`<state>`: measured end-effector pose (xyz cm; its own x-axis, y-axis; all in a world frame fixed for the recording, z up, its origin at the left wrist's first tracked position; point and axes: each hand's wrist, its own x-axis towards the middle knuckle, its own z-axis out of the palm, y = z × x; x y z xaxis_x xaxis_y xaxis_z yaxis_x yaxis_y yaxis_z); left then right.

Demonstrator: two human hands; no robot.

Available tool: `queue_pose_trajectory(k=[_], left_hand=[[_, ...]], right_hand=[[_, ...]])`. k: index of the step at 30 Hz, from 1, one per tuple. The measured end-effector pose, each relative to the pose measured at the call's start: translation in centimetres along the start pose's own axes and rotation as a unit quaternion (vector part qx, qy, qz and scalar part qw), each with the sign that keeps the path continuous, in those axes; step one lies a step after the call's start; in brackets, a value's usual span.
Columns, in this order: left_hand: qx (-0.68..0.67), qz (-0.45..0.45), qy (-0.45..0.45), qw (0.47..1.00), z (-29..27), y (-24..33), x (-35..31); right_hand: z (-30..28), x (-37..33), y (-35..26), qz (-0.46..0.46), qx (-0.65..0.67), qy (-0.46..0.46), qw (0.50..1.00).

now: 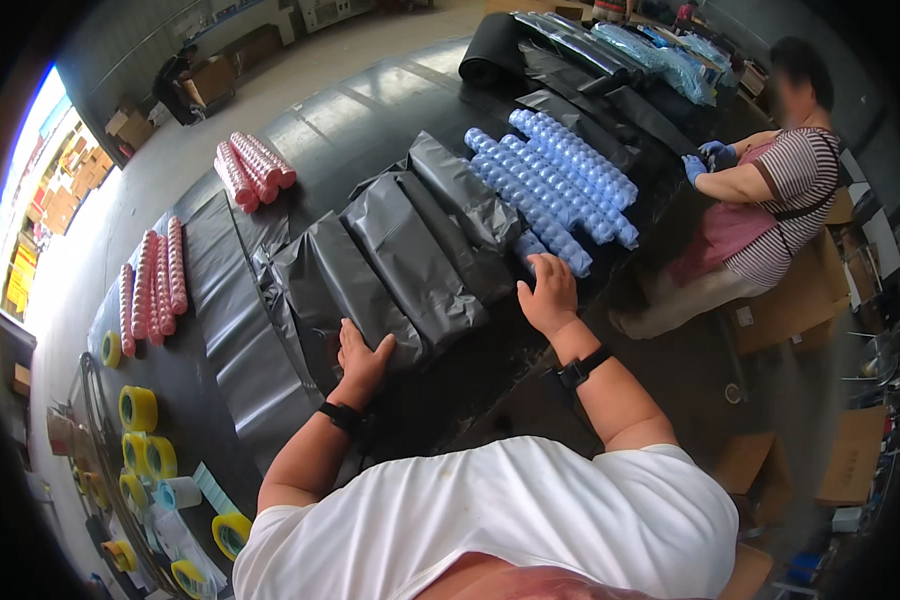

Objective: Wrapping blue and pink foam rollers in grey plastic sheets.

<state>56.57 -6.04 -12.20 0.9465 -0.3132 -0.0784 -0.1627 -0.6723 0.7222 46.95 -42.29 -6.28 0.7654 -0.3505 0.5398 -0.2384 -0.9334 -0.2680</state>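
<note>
Several long bundles in black plastic sheeting (395,235) lie side by side across the middle of the table. My left hand (362,352) rests open, thumb apart, against the near end of the left bundle. My right hand (548,295) is open too, fingers extended beside the near end of a light blue bumpy roll (530,250); whether the fingertips touch it I cannot tell. More light blue rolls (555,175) lie in rows to the right of the black bundles. Neither hand appears to hold anything.
Pink bumpy rolls (153,285) and another pink group (253,170) lie on the left. Yellow tape rolls (138,408) line the lower left edge. Black sheeting on a roll (492,52) sits at the far side. A co-worker (770,200) in blue gloves stands right, near cardboard boxes (790,295).
</note>
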Motion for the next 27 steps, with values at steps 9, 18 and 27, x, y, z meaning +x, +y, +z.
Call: queue_pose_trajectory(k=[9,18,27], left_hand=[[0.074,0.063,0.039,0.995,6.4,2.2,4.4],[0.100,0.052,0.060,0.992,7.1,1.2,5.1],[0.096,0.067,0.068,0.991,7.1,0.8,5.2]], right_hand=[[5.7,0.0,5.3,-0.009,0.062,0.014,0.998],[5.8,0.5,6.3,0.008,0.065,0.007,0.998],[6.1,0.4,5.5,0.000,0.067,0.007,0.998]])
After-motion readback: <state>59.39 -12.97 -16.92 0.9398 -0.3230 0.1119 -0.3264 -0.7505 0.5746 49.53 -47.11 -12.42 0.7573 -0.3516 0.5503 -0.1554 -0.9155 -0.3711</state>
